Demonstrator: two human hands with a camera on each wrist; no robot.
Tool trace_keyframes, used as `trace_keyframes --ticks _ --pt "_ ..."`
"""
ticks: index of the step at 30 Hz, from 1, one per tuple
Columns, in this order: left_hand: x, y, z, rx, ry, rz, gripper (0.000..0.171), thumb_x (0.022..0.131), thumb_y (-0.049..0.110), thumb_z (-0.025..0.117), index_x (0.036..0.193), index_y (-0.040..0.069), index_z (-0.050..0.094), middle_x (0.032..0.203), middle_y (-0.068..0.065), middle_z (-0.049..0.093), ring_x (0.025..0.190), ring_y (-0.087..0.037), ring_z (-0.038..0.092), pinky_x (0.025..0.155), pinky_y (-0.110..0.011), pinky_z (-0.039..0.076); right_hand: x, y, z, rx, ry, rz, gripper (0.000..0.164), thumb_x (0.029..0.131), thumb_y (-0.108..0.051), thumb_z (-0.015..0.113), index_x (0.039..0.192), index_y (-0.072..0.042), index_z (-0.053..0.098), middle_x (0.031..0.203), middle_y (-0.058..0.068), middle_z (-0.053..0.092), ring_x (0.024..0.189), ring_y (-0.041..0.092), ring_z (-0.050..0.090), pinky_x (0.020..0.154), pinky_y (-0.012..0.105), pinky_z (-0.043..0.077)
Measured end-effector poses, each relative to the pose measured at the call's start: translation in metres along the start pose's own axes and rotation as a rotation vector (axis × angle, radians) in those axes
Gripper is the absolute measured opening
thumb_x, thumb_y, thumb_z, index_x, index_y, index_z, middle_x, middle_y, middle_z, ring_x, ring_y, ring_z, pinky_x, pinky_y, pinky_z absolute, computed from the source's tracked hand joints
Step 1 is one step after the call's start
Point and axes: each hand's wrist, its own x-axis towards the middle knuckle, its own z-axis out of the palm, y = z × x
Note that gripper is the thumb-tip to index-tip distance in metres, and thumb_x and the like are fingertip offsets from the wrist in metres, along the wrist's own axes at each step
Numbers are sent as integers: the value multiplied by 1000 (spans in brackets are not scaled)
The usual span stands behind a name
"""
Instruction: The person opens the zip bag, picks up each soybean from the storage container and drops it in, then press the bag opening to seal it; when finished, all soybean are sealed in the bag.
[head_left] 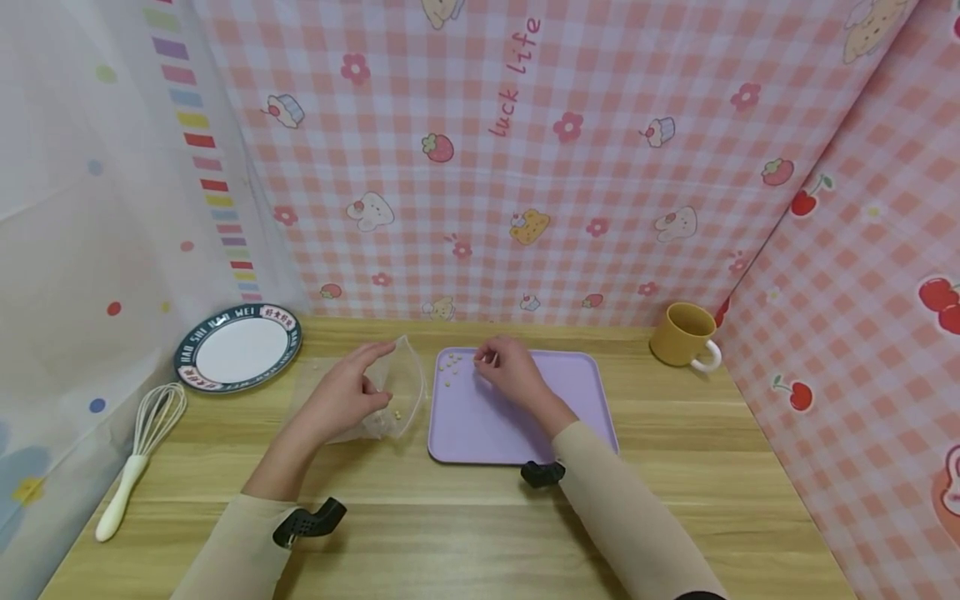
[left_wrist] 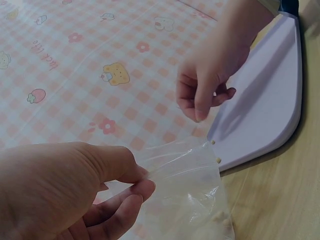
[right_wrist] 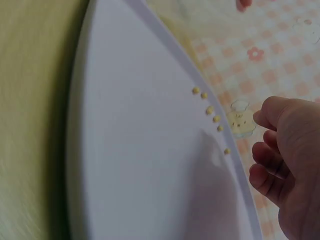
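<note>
A clear plastic zip bag (head_left: pixel 411 392) lies open-mouthed beside a lilac tray (head_left: pixel 517 454); a few small yellow beans (head_left: pixel 397 414) show inside it. My left hand (head_left: pixel 348 396) pinches the bag's edge between thumb and fingers, plainest in the left wrist view. Over the tray's upper left part hangs my right hand (head_left: pixel 513 375), its fingers curled, above the surface. Whether a bean sits between its fingertips is hidden. Several yellow beans (right_wrist: pixel 210 109) lie scattered along the tray's rim in the right wrist view, close to the right hand (right_wrist: pixel 295 155).
A white plate (head_left: pixel 243 350) with a dark patterned rim stands at the back left. In front of it lies a whisk (head_left: pixel 135 475) with a white handle. The yellow mug (head_left: pixel 681 335) is at the back right, by the checked cloth wall (head_left: pixel 480 192).
</note>
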Motion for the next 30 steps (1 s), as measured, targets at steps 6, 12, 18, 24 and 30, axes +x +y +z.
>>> trace_keyframes --ticks 6,12,18,24,30 --pt "0 0 0 -2 -2 0 81 95 -2 81 167 5 46 168 -17 46 75 -16 64 65 -31 57 -6 -17 4 58 62 -112 5 94 2 77 98 -1 78 92 9 69 80 19 61 74 30 53" --pt "0 0 1 -4 -2 -2 81 95 -2 81 167 5 46 168 -17 45 75 -16 64 65 -31 57 -9 -37 12 116 70 -144 5 96 -3 76 99 -1 78 92 9 67 78 15 58 72 28 51" --pt "0 -1 1 -15 1 0 81 95 -2 80 167 5 46 168 -17 46 74 -17 64 64 -31 57 -12 -57 24 145 75 -192 3 96 -1 78 97 -4 77 91 7 66 75 10 56 68 25 50" --pt "0 0 1 -17 -3 1 81 95 -2 80 168 6 46 168 -17 46 73 -17 64 63 -31 57 -14 -73 35 156 47 -221 4 96 -1 76 98 -5 77 91 5 65 73 8 54 68 23 49" --pt "1 -1 1 -14 -2 7 81 95 -2 81 168 6 46 167 -17 46 72 -16 64 61 -31 56 -14 -85 44 166 15 -233 4 97 -3 76 101 -2 77 93 6 66 72 5 54 67 22 49"
